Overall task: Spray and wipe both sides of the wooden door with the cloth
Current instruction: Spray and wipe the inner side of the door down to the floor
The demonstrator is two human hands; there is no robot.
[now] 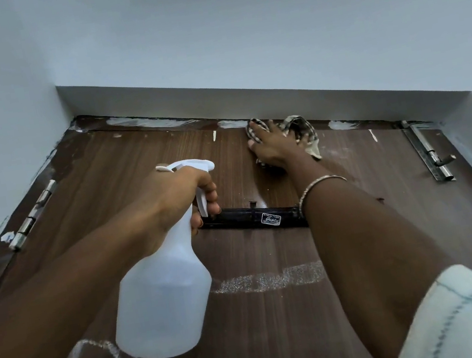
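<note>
The dark brown wooden door (122, 179) fills the view, seen from below up to its top edge. My left hand (181, 194) grips the neck of a white translucent spray bottle (164, 297), fingers around the trigger, nozzle toward the door. High up near the top edge, my right hand (270, 148) presses a checked cloth (303, 130) flat against the wood. A bangle sits on my right wrist. A streak of spray droplets (270, 281) lies across the door below the black bar.
A black metal bar (253, 218) with a label is fixed across the door. Hinges (33, 214) run down the left edge, a steel latch bolt (428, 151) is at the upper right. Pale blue walls (238, 53) and a lintel frame the door; white paint smears mark the top frame.
</note>
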